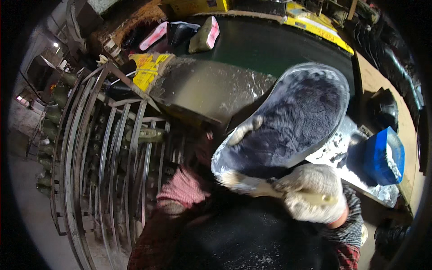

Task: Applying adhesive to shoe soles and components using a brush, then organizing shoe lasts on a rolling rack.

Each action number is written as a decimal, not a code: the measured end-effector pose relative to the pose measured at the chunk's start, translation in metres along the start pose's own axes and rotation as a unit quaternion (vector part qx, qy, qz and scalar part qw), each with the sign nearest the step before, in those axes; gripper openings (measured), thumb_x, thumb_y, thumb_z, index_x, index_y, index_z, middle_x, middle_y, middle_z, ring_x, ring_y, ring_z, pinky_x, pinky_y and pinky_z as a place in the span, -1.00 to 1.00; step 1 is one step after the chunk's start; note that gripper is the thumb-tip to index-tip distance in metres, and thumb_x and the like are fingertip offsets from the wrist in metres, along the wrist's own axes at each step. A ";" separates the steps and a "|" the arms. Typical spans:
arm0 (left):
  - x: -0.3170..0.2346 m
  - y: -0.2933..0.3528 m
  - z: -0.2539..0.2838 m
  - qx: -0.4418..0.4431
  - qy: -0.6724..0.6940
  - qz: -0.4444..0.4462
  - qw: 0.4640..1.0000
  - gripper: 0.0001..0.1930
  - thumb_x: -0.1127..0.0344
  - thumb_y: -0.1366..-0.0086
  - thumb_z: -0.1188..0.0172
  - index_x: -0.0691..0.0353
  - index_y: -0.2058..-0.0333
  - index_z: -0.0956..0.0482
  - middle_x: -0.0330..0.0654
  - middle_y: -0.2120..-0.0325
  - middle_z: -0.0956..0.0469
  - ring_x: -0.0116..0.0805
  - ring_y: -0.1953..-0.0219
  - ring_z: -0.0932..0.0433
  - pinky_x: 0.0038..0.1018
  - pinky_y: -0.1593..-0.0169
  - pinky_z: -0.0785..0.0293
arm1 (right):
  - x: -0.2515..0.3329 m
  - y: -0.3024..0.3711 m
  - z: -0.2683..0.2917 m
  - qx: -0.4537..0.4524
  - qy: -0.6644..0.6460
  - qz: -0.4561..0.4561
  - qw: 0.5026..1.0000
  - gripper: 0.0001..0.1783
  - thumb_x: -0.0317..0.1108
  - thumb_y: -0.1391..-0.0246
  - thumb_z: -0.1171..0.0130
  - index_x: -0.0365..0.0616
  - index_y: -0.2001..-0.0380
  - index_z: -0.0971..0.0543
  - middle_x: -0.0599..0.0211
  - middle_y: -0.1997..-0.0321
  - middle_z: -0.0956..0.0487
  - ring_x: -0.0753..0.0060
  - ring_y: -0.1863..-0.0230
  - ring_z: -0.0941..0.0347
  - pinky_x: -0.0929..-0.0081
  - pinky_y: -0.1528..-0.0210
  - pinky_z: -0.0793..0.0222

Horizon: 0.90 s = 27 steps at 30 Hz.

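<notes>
A big sole-shaped piece [301, 112], dark and fuzzy in the middle with a pale, whitish-smeared rim, is tilted up in front of me. My left hand [245, 130] holds it at its left edge; only gloved fingertips show over the rim, and the rest of the hand is hidden. Wrapped in a whitish glove, my right hand [315, 193] grips a brush [265, 189] by its pale handle, which has a hole near the end. The pale brush head lies against the lower-left rim of the piece.
Right of the piece, a blue container [384, 157] with white residue stands on a white-smeared board [373, 191]. A metal rack [108, 157] with olive boots stands at left. Boots with pink-and-white soles [211, 33] lie on the dark tabletop [252, 42], with yellow sheeting [150, 67] nearby.
</notes>
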<state>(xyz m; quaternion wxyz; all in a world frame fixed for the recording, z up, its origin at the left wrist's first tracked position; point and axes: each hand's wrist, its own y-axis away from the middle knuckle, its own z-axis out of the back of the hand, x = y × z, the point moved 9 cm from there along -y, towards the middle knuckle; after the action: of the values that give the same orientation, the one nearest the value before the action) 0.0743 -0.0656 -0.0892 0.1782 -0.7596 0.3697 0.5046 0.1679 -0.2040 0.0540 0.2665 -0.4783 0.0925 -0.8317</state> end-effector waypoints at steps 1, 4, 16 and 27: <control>-0.015 -0.002 0.000 0.002 -0.035 -0.012 0.999 -0.69 0.34 -0.19 -0.21 0.35 0.11 -0.52 -0.16 0.18 -0.55 -0.40 0.17 -0.51 -0.47 0.05 -0.44 | -0.023 0.011 0.002 0.009 -0.074 -0.115 0.991 -0.81 -0.42 -0.06 -0.17 -0.30 0.27 -0.57 0.23 0.40 -0.59 0.44 0.43 -0.52 0.57 0.43 -0.47; -0.049 -0.013 -0.007 0.028 -0.123 -0.043 0.991 -0.68 0.37 -0.19 -0.21 0.36 0.08 -0.52 -0.16 0.13 -0.56 -0.40 0.12 -0.52 -0.46 0.00 -0.45 | -0.076 0.074 0.032 -0.131 -0.111 -0.311 0.935 -0.84 -0.57 -0.09 -0.07 -0.34 0.26 -0.57 0.19 0.40 -0.60 0.55 0.41 -0.51 0.67 0.38 -0.46; -0.026 0.020 -0.038 0.055 0.028 -0.039 0.997 -0.60 0.45 -0.18 -0.17 0.38 -0.02 -0.43 -0.10 0.05 -0.52 -0.36 0.02 -0.49 -0.44 -0.08 -0.42 | -0.047 0.131 0.084 -0.399 0.020 -0.224 0.889 -0.93 -0.53 -0.04 -0.15 -0.30 0.42 -0.61 0.28 0.59 -0.56 0.59 0.57 -0.47 0.56 0.48 -0.40; -0.010 0.053 -0.023 -0.035 0.141 -0.071 0.987 -0.52 0.52 -0.17 -0.13 0.39 -0.10 -0.34 -0.03 -0.01 -0.47 -0.32 -0.05 -0.45 -0.42 -0.13 -0.38 | -0.062 0.102 0.117 -0.363 0.240 0.011 0.900 -0.81 -0.57 0.01 -0.24 -0.27 0.26 -0.59 0.13 0.40 -0.60 0.36 0.42 -0.53 0.46 0.40 -0.44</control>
<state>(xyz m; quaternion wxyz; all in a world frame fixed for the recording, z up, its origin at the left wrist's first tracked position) 0.0476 -0.1113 -0.0652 0.1329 -0.8533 0.3183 0.3909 0.3281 -0.2443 0.0276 0.0532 -0.3264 0.4547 -0.8270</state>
